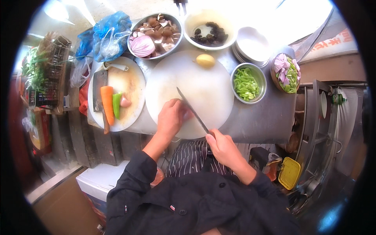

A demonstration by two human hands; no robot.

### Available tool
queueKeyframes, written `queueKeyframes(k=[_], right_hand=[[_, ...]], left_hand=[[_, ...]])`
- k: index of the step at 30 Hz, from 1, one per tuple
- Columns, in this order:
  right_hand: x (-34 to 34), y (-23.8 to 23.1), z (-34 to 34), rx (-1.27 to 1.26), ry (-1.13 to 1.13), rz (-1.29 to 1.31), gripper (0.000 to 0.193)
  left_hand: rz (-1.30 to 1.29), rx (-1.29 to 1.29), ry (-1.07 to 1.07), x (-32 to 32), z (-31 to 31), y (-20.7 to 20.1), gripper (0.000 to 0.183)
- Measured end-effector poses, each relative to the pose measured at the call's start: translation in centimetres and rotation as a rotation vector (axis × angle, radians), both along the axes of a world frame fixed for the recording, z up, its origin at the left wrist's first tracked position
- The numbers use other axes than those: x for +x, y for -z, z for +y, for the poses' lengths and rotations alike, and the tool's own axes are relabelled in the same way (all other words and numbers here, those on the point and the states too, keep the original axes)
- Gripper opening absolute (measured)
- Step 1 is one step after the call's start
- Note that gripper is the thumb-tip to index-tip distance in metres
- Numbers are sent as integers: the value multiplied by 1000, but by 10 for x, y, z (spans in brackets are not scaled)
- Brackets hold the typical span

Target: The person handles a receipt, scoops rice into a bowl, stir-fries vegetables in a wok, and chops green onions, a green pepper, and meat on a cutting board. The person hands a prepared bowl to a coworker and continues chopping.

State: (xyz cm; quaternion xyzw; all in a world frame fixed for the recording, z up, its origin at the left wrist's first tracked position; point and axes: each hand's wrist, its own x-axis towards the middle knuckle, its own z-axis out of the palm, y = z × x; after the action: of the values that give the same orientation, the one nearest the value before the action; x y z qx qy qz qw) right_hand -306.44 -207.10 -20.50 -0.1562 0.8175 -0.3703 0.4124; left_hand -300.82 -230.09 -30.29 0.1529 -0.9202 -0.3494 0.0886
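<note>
My right hand [223,147] is closed round the handle of a kitchen knife [191,107], its narrow blade slanting up and to the left over a round white cutting board [164,78]. Just left of the blade, my left hand [170,116] has its fingers curled together round a blurred pinkish piece [188,114]; its kind is unclear. Toward the board's far edge lies a yellow potato [205,60]. On a smaller board [131,72] at the left rest a cleaver [100,92], a carrot [107,105], a green pepper [116,105] and a small pinkish bulb [125,101].
Along the back stand a bowl [179,38] of mushroom pieces with sliced onion, a bowl [188,15] of black fungus, and stacked white bowls [252,43]. To the right are a metal bowl [264,84] of cut green pepper and a basket [275,78]. Blue plastic bags [111,35] sit back left.
</note>
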Motion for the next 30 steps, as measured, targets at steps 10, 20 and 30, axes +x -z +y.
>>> queueKeyframes(k=[10, 20, 30], right_hand=[[-19, 37, -17, -5, -4, 42, 44], [6, 1, 4, -80, -2, 126, 44], [-12, 8, -28, -64, -31, 92, 40]], left_hand=[[92, 24, -66, 1, 2, 1, 24], [94, 59, -56, 3, 1, 12, 25], [104, 17, -53, 1, -1, -1, 21]])
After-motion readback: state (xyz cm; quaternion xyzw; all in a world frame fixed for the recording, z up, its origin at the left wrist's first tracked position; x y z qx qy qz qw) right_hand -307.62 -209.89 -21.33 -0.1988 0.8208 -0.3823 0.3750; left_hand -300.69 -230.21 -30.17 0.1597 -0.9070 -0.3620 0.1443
